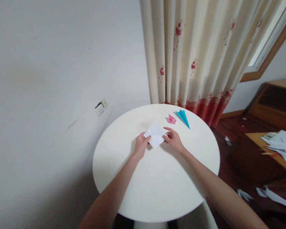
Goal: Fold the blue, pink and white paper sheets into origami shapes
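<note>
pinching the white paper (155,136) between them, left hand (140,147) and right hand (173,140) fingers grasp opposite edges.

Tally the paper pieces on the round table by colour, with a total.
White: 1, the white paper sheet pinched between the left hand and the right hand.
Pink: 1, the pink folded paper.
Blue: 1, the blue paper plane.
Total: 3 on the white round table.
</note>
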### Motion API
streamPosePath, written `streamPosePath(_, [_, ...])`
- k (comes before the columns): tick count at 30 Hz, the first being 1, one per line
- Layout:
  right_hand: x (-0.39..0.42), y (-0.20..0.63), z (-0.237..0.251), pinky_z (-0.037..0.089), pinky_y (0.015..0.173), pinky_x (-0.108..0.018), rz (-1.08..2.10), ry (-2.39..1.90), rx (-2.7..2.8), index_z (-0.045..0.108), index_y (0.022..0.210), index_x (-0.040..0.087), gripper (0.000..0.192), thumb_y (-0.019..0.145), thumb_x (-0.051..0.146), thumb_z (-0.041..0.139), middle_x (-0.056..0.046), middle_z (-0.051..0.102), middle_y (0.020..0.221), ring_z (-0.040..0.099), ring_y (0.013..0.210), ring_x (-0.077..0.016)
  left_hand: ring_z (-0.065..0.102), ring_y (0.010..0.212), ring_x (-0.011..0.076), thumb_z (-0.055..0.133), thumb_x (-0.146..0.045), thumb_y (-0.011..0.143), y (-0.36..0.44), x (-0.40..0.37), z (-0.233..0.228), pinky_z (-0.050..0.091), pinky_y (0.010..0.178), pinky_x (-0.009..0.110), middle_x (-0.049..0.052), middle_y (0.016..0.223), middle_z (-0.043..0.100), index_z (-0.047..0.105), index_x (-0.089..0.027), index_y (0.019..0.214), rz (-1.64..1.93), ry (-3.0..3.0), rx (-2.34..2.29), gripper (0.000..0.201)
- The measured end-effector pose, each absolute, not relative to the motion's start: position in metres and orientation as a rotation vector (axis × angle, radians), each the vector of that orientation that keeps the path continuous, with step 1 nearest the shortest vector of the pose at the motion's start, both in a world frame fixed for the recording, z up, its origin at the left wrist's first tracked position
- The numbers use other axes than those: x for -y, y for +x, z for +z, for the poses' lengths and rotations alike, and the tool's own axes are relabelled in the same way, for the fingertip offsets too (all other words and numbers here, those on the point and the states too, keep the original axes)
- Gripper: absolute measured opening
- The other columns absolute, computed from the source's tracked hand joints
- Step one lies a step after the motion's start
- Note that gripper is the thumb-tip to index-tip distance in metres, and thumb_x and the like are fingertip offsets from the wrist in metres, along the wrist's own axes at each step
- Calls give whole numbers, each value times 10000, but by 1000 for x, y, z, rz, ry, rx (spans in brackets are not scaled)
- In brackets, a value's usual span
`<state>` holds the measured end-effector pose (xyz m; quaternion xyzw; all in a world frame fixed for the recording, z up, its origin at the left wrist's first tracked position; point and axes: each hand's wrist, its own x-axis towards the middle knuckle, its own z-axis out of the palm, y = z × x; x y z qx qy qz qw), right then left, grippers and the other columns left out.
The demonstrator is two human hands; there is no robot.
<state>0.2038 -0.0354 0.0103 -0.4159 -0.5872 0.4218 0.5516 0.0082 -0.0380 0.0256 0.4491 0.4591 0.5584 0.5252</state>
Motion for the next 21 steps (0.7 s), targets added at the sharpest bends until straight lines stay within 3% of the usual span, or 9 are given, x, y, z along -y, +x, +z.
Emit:
streamPosePath(6, [31, 207, 4, 390, 520, -258, 862, -1059, 1424, 713, 1041, 127, 354, 805, 348, 570, 19, 588, 628, 499, 542, -131, 701, 782, 181, 809, -400, 721, 1, 39, 31, 513, 647, 247, 46, 950, 733, 580, -198, 1238, 1277, 1268, -1074, 600])
streamPosePath(11, [29, 209, 2, 388, 545, -265, 809, -1084, 1466, 749, 1026, 119, 366, 817, 350, 558, -11, 621, 676, 500, 593, -144, 694, 794, 167, 771, -406, 783, -6, 34, 29, 509, 684, 242, 48, 935, 705, 629, -170, 1205, 1198, 1437, -1053, 504])
streamPosePath(15, [28, 208, 1, 400, 511, -263, 798, -1121, 1393, 739, 1008, 109, 368, 808, 361, 562, 1, 594, 612, 511, 538, -144, 699, 991, 230, 706, -442, 835, -5, 29, 18, 557, 831, 344, 127, 1214, 665, 547, -180, 1363, 1165, 1593, -1126, 609])
streamPosePath(17, [29, 207, 2, 409, 483, -261, 847, -1133, 1359, 726, 1056, 96, 398, 815, 359, 549, 9, 591, 581, 525, 492, -145, 611, 1229, 295, 686, -471, 845, -2, 30, 13, 523, 986, 420, 174, 1410, 558, 517, -171, 1416, 1092, 1769, -1209, 667])
streamPosePath(19, [30, 204, 2, 430, 464, -259, 912, -1154, 1331, 708, 1117, 84, 425, 821, 331, 531, 15, 597, 555, 552, 460, -152, 413, 1438, 355, 720, -500, 812, 2, 35, 10, 384, 1154, 489, 200, 1558, 414, 471, -156, 1472, 955, 1984, -1360, 785])
streamPosePath(21, [32, 201, 2, 458, 462, -257, 962, -1199, 1307, 696, 1146, 77, 425, 814, 278, 521, 7, 623, 561, 587, 454, -160, 243, 1523, 401, 766, -536, 765, 5, 40, 9, 240, 1227, 541, 204, 1656, 252, 383, -155, 1539, 760, 2161, -1506, 944])
